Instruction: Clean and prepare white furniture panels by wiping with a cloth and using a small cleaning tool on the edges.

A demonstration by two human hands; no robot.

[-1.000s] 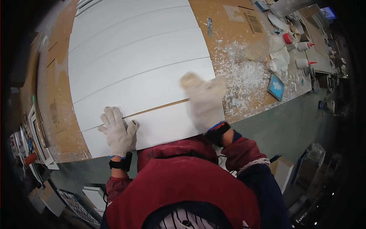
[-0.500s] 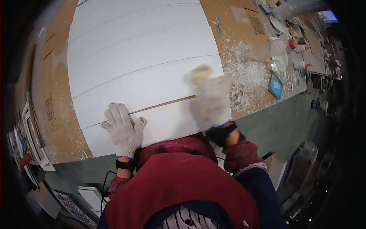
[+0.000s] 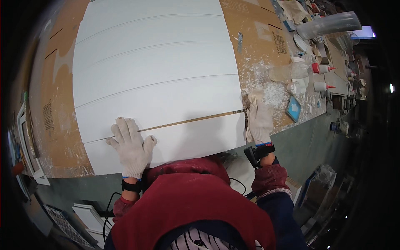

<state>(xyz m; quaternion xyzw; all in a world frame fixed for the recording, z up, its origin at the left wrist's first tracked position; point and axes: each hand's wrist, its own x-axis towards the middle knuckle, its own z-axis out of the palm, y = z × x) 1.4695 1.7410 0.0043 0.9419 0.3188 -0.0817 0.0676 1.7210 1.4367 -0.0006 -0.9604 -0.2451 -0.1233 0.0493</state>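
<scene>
My left hand [image 3: 130,146], in a pale knit glove, lies flat with fingers spread across the seam near the left end of a white grooved panel [image 3: 158,87] and a white strip [image 3: 196,135]. Between panel and strip runs a narrow brown gap [image 3: 187,121], wider toward the right. At the right end of the panel, my gloved right hand [image 3: 259,118] rests along the edge, fingers stretched away from me. Nothing shows in it, though its fingertips are partly blurred.
Paint-spattered cardboard [image 3: 266,37] covers the bench under the panel. On the right are white glue bottles with red tips [image 3: 321,86], a clear bottle with a red cap [image 3: 291,71], a blue tray [image 3: 293,109] and a translucent tube [image 3: 329,25]. White framed pieces [image 3: 31,141] lean at left.
My right hand has moved right, from above the panel and strip to the panel's right end. My left hand stays flat on the seam. The view has shifted slightly.
</scene>
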